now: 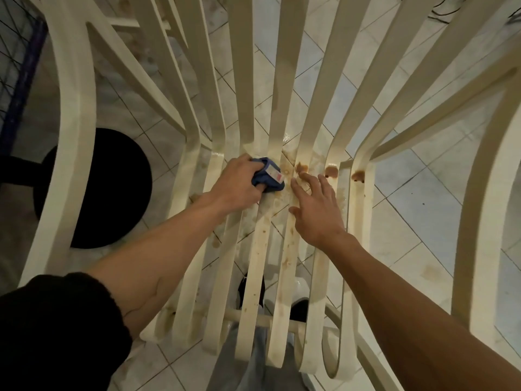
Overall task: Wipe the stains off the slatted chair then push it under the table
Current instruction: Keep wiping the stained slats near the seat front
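A cream slatted chair (262,249) fills the view from above, its seat slats running toward me and its back slats rising away. Brown stains (331,171) sit where the seat meets the back, and lighter speckles run along the middle slats. My left hand (239,183) grips a bunched blue cloth (269,176) with a white label and presses it on the slats at the seat's rear. To its right, my right hand (315,207) rests on the seat slats with fingers spread, fingertips beside the stains.
White tiled floor (417,221) shows through the slats. A round black base (93,190) stands on the floor at the left, behind the chair's left armrest (73,131). My shoes (298,306) and grey trousers are under the seat's front edge. Dark cables lie at the top right.
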A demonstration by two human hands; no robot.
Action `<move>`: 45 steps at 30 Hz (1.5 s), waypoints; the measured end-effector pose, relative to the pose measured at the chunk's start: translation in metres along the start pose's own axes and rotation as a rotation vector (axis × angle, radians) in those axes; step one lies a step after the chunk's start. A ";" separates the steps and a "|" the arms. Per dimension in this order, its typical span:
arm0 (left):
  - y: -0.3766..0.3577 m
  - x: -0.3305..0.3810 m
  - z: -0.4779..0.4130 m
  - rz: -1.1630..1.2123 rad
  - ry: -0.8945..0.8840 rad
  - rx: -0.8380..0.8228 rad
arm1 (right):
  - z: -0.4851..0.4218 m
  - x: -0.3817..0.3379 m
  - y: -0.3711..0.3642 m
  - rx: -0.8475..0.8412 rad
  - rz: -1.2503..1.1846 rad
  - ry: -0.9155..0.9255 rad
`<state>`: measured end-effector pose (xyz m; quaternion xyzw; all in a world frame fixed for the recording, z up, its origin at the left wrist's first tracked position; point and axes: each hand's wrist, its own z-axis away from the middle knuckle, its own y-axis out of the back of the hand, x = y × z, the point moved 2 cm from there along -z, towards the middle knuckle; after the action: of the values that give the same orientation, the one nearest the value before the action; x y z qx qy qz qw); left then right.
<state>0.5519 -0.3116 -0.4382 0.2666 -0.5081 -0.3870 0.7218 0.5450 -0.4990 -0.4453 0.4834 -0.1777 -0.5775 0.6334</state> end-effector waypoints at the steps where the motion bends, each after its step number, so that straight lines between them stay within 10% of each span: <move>1: -0.001 0.000 0.005 0.002 0.002 -0.014 | 0.000 0.000 0.000 0.000 0.000 0.000; 23: 0.003 0.002 0.034 -0.062 -0.022 -0.242 | 0.002 -0.001 0.000 0.006 -0.016 -0.017; 45: -0.008 0.008 0.039 -0.066 0.004 -0.045 | 0.001 0.001 -0.002 -0.010 -0.007 -0.006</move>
<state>0.5143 -0.3219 -0.4267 0.2680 -0.4887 -0.4212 0.7155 0.5437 -0.4998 -0.4464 0.4791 -0.1748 -0.5822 0.6332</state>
